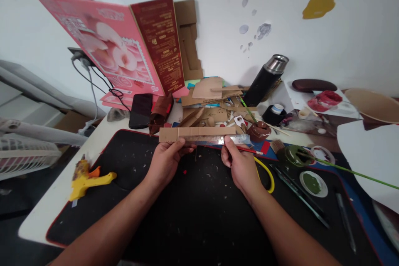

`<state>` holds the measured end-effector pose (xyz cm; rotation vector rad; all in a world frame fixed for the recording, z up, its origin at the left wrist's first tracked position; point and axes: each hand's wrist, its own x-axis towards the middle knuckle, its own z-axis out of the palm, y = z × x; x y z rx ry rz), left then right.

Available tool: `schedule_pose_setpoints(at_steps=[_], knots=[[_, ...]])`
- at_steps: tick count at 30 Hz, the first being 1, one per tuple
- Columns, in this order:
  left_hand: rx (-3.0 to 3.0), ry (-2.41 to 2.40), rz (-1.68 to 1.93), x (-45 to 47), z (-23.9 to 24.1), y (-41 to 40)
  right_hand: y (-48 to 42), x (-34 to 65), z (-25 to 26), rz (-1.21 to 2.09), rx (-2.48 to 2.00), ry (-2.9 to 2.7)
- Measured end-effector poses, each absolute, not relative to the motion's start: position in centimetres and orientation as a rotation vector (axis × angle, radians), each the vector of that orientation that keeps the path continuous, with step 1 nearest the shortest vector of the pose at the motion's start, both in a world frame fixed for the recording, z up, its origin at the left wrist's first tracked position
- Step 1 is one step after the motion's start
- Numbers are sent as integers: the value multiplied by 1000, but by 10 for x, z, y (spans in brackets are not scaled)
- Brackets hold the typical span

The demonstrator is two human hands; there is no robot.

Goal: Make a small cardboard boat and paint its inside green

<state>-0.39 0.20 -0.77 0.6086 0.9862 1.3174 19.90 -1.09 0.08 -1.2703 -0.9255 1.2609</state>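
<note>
A long brown cardboard strip (196, 133) is held level above the black mat (187, 208). My left hand (166, 161) is closed on the strip's left part, thumb on top. My right hand (240, 166) pinches a metal ruler (215, 141) that lies along the strip's lower edge, near its right end. Both forearms reach in from the bottom of the view.
A yellow glue gun (87, 178) lies at the mat's left edge. Cardboard scraps (208, 91), a black flask (264, 79), a brown pot (259, 130), green paint dishes (313, 183), pens (299, 193) and a big pink box (124, 45) crowd the back and right.
</note>
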Motion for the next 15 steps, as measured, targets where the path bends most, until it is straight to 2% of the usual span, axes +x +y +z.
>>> schedule_pose_setpoints(at_steps=[15], knots=[[617, 973, 1325, -4, -8, 2, -11, 201, -4, 1245, -1272, -940]])
